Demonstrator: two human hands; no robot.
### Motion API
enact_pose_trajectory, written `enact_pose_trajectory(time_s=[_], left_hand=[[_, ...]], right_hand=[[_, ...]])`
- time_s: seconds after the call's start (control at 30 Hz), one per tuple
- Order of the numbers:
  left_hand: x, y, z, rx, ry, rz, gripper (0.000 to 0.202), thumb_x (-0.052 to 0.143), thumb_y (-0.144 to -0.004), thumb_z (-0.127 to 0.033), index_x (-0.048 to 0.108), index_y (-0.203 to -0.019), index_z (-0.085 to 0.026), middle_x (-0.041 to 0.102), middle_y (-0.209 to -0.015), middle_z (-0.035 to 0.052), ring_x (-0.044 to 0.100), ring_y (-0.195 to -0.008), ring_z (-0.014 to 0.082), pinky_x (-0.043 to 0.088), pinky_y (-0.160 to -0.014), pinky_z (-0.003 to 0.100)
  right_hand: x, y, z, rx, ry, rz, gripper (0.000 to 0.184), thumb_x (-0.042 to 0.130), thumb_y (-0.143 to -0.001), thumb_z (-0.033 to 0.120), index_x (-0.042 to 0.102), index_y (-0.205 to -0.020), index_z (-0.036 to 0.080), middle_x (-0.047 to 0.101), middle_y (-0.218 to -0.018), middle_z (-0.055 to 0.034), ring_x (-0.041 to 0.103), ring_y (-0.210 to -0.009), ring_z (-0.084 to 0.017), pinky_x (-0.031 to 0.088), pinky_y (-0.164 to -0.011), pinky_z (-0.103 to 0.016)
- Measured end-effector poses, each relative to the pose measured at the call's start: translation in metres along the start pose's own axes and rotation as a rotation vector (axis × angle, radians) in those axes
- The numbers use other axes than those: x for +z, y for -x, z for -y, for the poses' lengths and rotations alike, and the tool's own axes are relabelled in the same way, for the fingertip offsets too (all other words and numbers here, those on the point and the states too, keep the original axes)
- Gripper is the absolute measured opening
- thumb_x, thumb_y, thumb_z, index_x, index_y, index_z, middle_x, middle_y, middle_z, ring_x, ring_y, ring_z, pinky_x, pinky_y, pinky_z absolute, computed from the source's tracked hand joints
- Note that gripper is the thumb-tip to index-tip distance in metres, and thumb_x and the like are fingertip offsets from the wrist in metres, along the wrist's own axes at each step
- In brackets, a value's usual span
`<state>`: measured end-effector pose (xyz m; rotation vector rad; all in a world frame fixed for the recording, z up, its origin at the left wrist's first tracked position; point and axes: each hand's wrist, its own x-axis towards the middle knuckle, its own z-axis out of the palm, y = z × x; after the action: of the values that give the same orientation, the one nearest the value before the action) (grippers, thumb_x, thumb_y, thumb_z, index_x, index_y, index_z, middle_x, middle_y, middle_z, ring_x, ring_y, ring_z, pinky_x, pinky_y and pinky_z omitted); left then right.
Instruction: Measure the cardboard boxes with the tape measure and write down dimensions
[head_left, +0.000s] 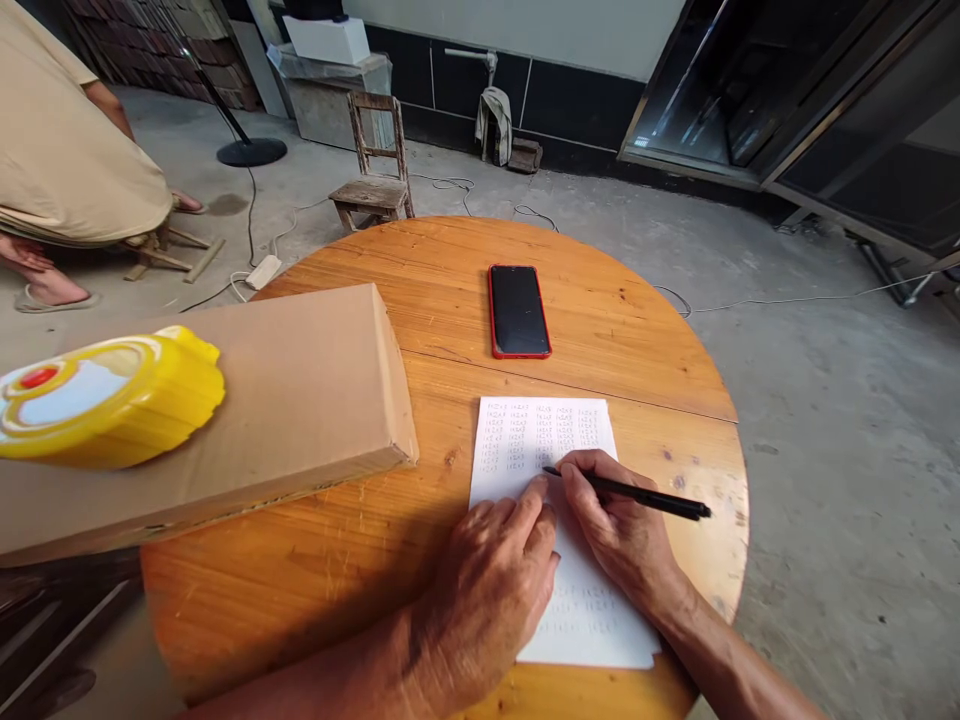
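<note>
Between the fingers of my right hand (622,525) is a black pen (649,495), its tip touching a white sheet of paper (585,640). Rows of small handwritten characters fill the upper part of the sheet, and fainter writing shows near its bottom. My left hand (502,580) rests palm down on the paper's left side, holding nothing. Its index finger reaches out close to the pen tip while the other fingers bend slightly. Part of the sheet is hidden under both hands.
The round wooden table (442,390) carries a red-edged smartphone (519,310) beyond the paper. At left lies a cardboard box (300,370) with a yellow plastic object (172,395) on it. A small wooden chair (375,170) stands behind. A seated person (67,130) is at far left.
</note>
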<state>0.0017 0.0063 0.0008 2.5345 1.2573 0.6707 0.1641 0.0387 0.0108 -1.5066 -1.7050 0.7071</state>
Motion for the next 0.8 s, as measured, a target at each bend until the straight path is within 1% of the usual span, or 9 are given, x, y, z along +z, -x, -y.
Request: enact_pose_trajectory(time_s=[0.13, 0.27, 0.37, 0.5, 0.73, 0.8], left_hand=[[-0.0019, 0.0002, -0.0009, 0.001, -0.003, 0.021, 0.023, 0.052, -0.088, -0.014, 0.061, -0.109, -0.012, 0.063, -0.129, 0.0136, 0.068, -0.092, 0.027, 0.06, -0.077, 0.046], [-0.0018, 0.0008, -0.0006, -0.013, -0.003, 0.033, 0.022, 0.052, -0.088, -0.014, 0.062, -0.108, -0.013, 0.063, -0.129, 0.0127, 0.067, -0.094, 0.0272, 0.06, -0.078, 0.046], [-0.0008, 0.001, -0.0003, -0.018, -0.001, 0.024, 0.024, 0.052, -0.088, -0.014, 0.063, -0.109, -0.014, 0.063, -0.13, 0.0117, 0.068, -0.094, 0.0276, 0.06, -0.078, 0.047], [-0.0013, 0.0003, -0.001, -0.019, -0.006, 0.012, 0.026, 0.052, -0.088, -0.014, 0.063, -0.112, -0.013, 0.062, -0.131, 0.0114, 0.068, -0.092, 0.028, 0.061, -0.076, 0.047], [-0.0007, -0.0017, -0.001, -0.023, -0.004, 0.001, 0.025, 0.053, -0.088, -0.014, 0.063, -0.111, -0.012, 0.063, -0.129, 0.0125, 0.068, -0.09, 0.0272, 0.061, -0.076, 0.047], [-0.001, -0.0018, -0.001, -0.021, -0.001, -0.002, 0.025, 0.053, -0.088, -0.014, 0.063, -0.111, -0.012, 0.064, -0.128, 0.0126, 0.068, -0.091, 0.0275, 0.061, -0.076, 0.047]], right_hand=[[-0.0004, -0.0006, 0.001, -0.001, 0.019, -0.008, 0.017, 0.053, -0.091, 0.022, 0.063, -0.078, 0.018, 0.057, -0.06, 0.0028, 0.047, -0.051, -0.01, 0.038, -0.048, -0.022], [-0.0013, -0.0005, 0.0012, 0.015, 0.02, -0.009, 0.017, 0.052, -0.09, 0.022, 0.063, -0.078, 0.019, 0.06, -0.063, 0.0017, 0.051, -0.053, -0.011, 0.041, -0.051, -0.023], [-0.002, 0.0003, 0.0001, 0.016, 0.001, -0.053, 0.016, 0.053, -0.09, 0.022, 0.064, -0.078, 0.019, 0.062, -0.065, 0.0009, 0.055, -0.057, -0.012, 0.045, -0.056, -0.024], [-0.0019, 0.0005, -0.0004, 0.029, -0.009, -0.094, 0.016, 0.054, -0.089, 0.023, 0.064, -0.078, 0.019, 0.061, -0.062, 0.0016, 0.053, -0.055, -0.012, 0.044, -0.054, -0.023], [-0.0003, -0.0001, 0.0, 0.014, 0.024, -0.052, 0.016, 0.053, -0.09, 0.023, 0.064, -0.079, 0.018, 0.059, -0.061, 0.0023, 0.05, -0.052, -0.01, 0.041, -0.05, -0.022], [-0.0003, 0.0001, -0.0012, 0.011, 0.007, -0.041, 0.016, 0.053, -0.09, 0.022, 0.064, -0.079, 0.019, 0.06, -0.063, 0.0018, 0.052, -0.054, -0.011, 0.043, -0.053, -0.023]])
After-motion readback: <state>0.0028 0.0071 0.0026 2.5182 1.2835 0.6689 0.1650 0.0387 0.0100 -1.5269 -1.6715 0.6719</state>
